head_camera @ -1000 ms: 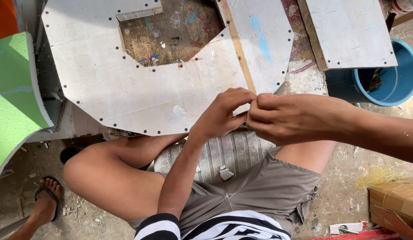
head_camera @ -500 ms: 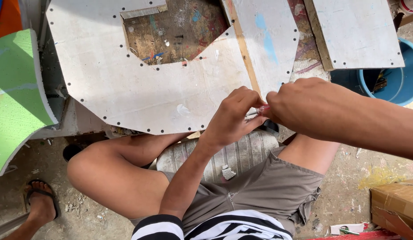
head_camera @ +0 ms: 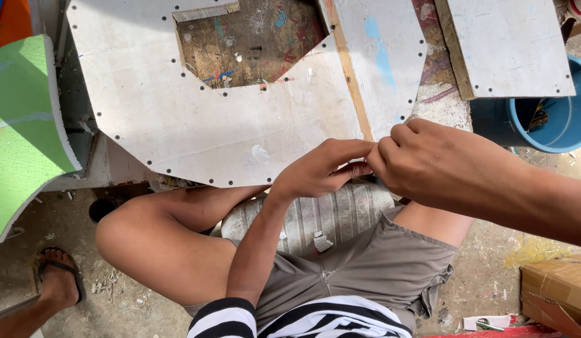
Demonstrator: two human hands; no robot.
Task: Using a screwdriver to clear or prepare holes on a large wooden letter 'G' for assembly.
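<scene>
My left hand (head_camera: 322,170) and my right hand (head_camera: 428,164) meet fingertip to fingertip at the near edge of a large white board (head_camera: 178,119). The board has dark studs along its rim and an angular cut-out that shows a paint-stained wooden surface (head_camera: 253,44). A thin wooden strip (head_camera: 350,81) runs across the board just above my fingers. Both hands are pinched shut, and whatever lies between the fingertips is hidden. I sit with my bare left knee (head_camera: 134,238) raised under the board.
A curved green foam piece (head_camera: 21,131) stands at the left. A second white panel (head_camera: 509,44) and a blue bucket (head_camera: 553,119) are at the upper right, a cardboard box (head_camera: 556,285) at the lower right. A sandalled foot (head_camera: 59,275) rests on the gritty floor.
Both hands have stayed pinched together and drifted slightly to the right along the board's edge. The board has not moved.
</scene>
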